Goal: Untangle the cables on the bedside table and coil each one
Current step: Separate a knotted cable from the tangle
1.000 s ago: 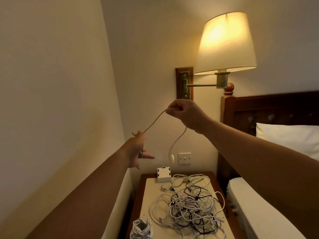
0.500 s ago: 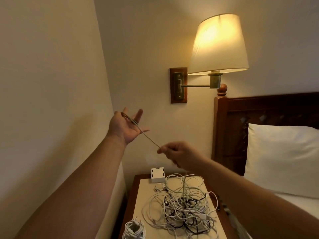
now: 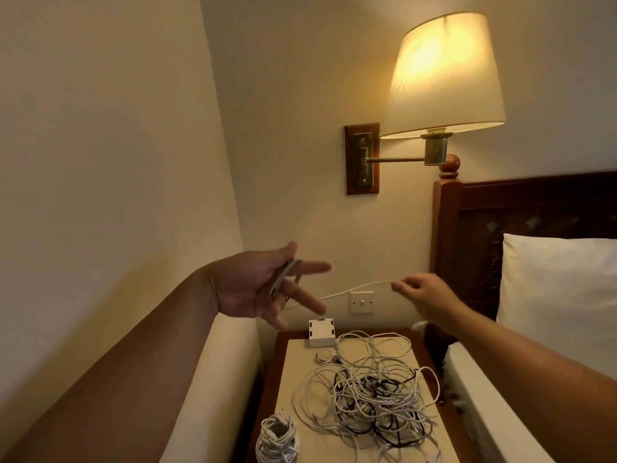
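Above the counter (image 3: 300,362), at 9 o'clock of the view: left hand (image 3: 253,289), palm up, fingers (image 3: 314,268) spread and straight, with a few turns of white cable (image 3: 354,289) looped across the palm. Off at 3 o'clock from it, well apart: right hand (image 3: 425,297), pinching the same white cable between thumb and curled fingertips, the line stretched nearly level between both hands. Cannot tell where the loose end past the right hand goes. Down at 6 o'clock from the hands, on the counter: tangle (image 3: 374,389) of white and black cables, heaped over the middle and right of the top. At 7 o'clock of the tangle, near the front edge: coiled cable (image 3: 277,439), white, wound into a tidy bundle and apart from the heap. At 11 o'clock of the tangle, against the back edge: small white box (image 3: 321,333). On the wall at 1 o'clock of the box: wall switch (image 3: 362,302). Higher, at 12 o'clock: lit lamp (image 3: 444,75) on a swing arm. At 3 o'clock of the counter: bed (image 3: 484,396), dark headboard (image 3: 521,212), white pillow (image 3: 561,289).
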